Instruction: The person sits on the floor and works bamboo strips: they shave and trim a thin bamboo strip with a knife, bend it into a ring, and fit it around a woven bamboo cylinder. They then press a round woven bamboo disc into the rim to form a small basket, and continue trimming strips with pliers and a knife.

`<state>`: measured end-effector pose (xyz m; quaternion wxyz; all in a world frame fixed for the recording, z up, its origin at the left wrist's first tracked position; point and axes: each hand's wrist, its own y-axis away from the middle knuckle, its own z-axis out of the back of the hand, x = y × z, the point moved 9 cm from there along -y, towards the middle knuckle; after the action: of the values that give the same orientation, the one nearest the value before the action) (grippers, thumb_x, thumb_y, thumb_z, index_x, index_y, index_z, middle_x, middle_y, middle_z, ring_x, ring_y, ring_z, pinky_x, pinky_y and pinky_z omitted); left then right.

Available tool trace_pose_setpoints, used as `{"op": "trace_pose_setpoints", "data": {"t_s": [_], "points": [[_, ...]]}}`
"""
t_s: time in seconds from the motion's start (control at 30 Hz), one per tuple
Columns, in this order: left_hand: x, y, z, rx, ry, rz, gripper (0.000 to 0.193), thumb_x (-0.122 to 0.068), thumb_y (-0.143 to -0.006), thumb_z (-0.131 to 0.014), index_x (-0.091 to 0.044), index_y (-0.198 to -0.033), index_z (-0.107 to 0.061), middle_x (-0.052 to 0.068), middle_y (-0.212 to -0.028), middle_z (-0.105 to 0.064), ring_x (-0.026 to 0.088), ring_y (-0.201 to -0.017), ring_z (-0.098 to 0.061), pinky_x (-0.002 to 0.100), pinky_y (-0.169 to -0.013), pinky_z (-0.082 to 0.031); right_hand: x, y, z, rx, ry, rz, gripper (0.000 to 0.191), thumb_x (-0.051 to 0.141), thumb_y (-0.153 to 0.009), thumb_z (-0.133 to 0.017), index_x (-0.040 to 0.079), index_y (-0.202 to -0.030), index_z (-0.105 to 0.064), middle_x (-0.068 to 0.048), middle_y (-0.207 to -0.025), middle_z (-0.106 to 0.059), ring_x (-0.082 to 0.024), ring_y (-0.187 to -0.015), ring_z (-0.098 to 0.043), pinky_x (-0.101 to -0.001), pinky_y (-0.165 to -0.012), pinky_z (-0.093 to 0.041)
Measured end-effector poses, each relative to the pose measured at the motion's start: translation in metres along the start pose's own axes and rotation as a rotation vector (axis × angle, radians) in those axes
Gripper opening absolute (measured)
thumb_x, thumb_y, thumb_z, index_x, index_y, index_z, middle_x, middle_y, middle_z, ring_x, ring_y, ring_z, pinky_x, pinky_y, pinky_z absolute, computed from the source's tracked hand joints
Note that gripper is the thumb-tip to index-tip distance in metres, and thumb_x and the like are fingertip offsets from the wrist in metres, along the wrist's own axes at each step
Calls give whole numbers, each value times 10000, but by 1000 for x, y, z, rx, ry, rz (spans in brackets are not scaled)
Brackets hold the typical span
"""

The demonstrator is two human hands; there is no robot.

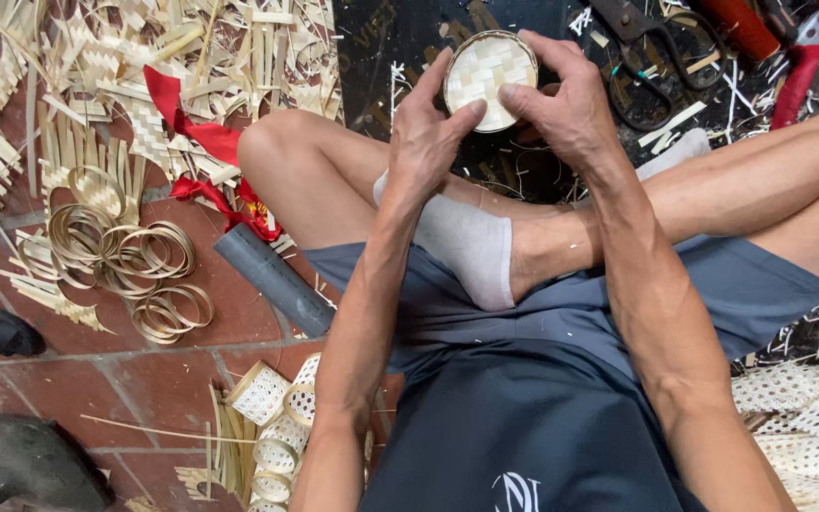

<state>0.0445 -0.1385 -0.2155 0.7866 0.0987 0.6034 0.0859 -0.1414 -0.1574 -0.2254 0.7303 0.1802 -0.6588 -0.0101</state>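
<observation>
Bamboo hoops [130, 261], scissors [642, 57], grey pipe [272, 277]

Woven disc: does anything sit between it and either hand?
Nothing visible. Both the left hand and the right hand already grip the woven disc directly, fingers on its rim, above the crossed legs.

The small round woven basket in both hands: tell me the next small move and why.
Probably press the woven panel further into the ring with the thumbs. The left hand and right hand grip the small round woven basket at its rim, both thumbs lying on the woven face, which sits inside the hoop, so seating it evenly seems the natural step.
</observation>
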Motion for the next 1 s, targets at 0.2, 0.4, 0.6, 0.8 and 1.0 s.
{"op": "trace_pose_setpoints", "data": {"t_s": [0.2, 0.4, 0.6, 0.8, 1.0], "points": [[-3, -1, 2, -49, -106, 5, 712, -165, -854, -805, 32, -1467, -501, 201, -1325, -705, 245, -1215, -706, 325, -1042, -544, -1, -4, 0, -11, 95, 112, 584, 184, -973, -831, -53, -1458, -607, -143, -1593, -466, -174, -960, -727, -259, -693, -624], [0, -1, 3, -106, -96, 67, 687, -168, -808, -794, 20, -1422, -550, 181, -1255, -743, 231, -1132, -746, 314, -974, -577, -6, -6, -5, -40, -8, 131, 527, 216, -1000, -809, -39, -1395, -571, -139, -1345, -651, -133, -905, -709, -252, -678, -600], [1, 1, 3, -109, -68, 49, 664, -152, -810, -792, 19, -1409, -563, 174, -1214, -759, 206, -1074, -756, 305, -939, -597, -2, -6, -8, -40, -5, 115, 467, 227, -999, -784, -28, -1330, -574, -100, -1142, -699, -112, -865, -721, -247, -649, -605], [-1, 2, 1, -107, 86, 93, 556, -163, -868, -724, 45, -1357, -561, 172, -1143, -742, 231, -859, -745, 333, -669, -623, 3, -8, -6, -48, -134, 148, 479, 174, -981, -791, -22, -1357, -567, -79, -1207, -686, -90, -961, -723, -240, -750, -625], [1, 8, -1, 37, -183, 254, 497, -241, -925, -784, 74, -1230, -552, 183, -1030, -736, 191, -781, -744, 274, -546, -623, 4, -22, 11, -131, 10, 275, 520, 103, -950, -898, -49, -1372, -635, -115, -1201, -731, -111, -1010, -644, -249, -897, -579]]}}
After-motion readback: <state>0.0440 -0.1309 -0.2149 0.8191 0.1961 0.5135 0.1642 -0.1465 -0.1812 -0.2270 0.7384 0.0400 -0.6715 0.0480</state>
